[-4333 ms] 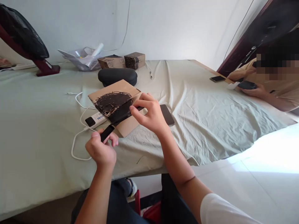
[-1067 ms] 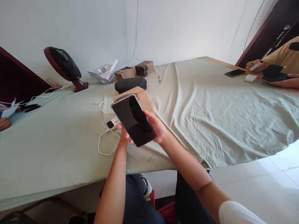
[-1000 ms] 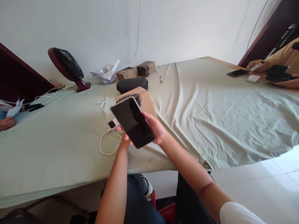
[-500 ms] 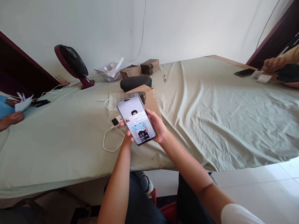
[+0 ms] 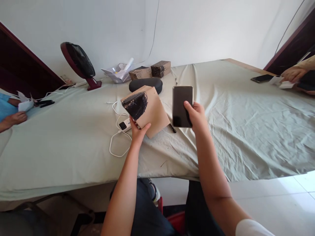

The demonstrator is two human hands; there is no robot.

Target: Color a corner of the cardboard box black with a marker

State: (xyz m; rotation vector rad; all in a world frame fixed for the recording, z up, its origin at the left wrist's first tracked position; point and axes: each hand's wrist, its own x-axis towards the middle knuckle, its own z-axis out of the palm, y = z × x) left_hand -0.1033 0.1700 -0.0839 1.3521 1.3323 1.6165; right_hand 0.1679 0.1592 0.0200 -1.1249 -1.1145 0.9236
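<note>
My right hand (image 5: 198, 116) grips a smartphone (image 5: 180, 109) by its right side, thumb over the dark screen. With my left hand (image 5: 139, 131) I hold the near edge of a brown cardboard box (image 5: 157, 111), thumb on top and the other fingers partly hidden beside it. Black scribbled marks cover the box's left part. Just left of that hand lies a white device with a dark square face (image 5: 125, 125), joined to a white cable (image 5: 110, 146). A black marker (image 5: 172, 128) pokes out at the right of the box.
Behind the box sit a black oval case (image 5: 145, 85), two cardboard boxes (image 5: 161, 69) and a clear plastic basket (image 5: 117, 74). A fan (image 5: 78, 62) stands back left. Another person's hand (image 5: 16, 118) holds paper at left; a co-worker's hand (image 5: 292, 73) is near a phone (image 5: 262, 78) at right.
The phone has moved right, out of my left hand and into my right alone, and its lit screen has gone dark. My left hand has taken hold of the cardboard box, which now sits tilted.
</note>
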